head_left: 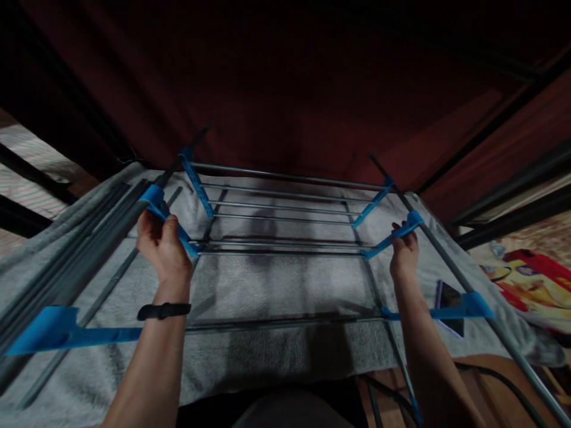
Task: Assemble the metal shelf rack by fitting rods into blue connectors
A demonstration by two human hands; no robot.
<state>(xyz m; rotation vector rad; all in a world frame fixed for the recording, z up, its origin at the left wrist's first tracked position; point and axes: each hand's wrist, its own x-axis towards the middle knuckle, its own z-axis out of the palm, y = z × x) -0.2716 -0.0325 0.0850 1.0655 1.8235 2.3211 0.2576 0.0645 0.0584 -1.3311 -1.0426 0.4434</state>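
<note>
A tubular metal rack with blue plastic brackets lies before me, thin rods (pixel 285 208) running across between its long side poles (pixel 455 267). My left hand (pixel 163 246), a black band on its wrist, is closed around a blue bracket (pixel 184 239) on the left side. Opposite it, my right hand (pixel 405 252) grips the matching blue bracket (pixel 382 245) on the right, fingers curled over its upper edge. Farther off, another pair of brackets holds more rods. Nearest me, a large left bracket (pixel 66 333) and a right bracket (pixel 473 304) sit on the poles; my forearms partly cover this row.
Beneath the rack is a grey fleecy blanket (pixel 276 291). Several loose tubes (pixel 84 238) lie at the left. A phone (pixel 449 303) rests on the right, and a red and yellow package (pixel 530 279) lies beyond it. Dark red fabric (pixel 285 89) hangs behind.
</note>
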